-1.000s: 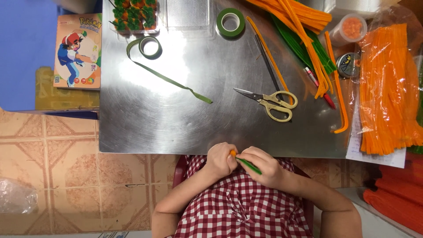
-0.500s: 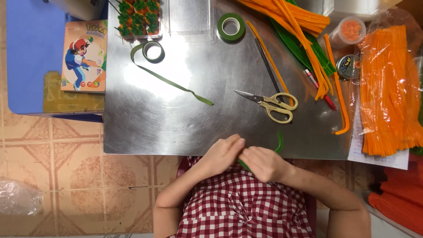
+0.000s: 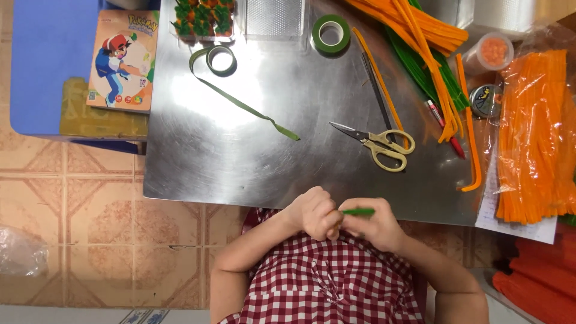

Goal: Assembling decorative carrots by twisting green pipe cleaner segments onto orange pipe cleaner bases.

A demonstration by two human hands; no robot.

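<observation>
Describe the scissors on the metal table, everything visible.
The scissors have pale yellow loop handles and grey metal blades, slightly parted. They lie flat on the shiny metal table, tips pointing toward image left, handles right. The handles overlap a thin dark rod and an orange pipe cleaner. Neither hand touches them.

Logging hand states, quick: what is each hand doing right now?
Left hand: closed, fingers pinching one end of the green stem.
Right hand: closed around the green stem.
</observation>
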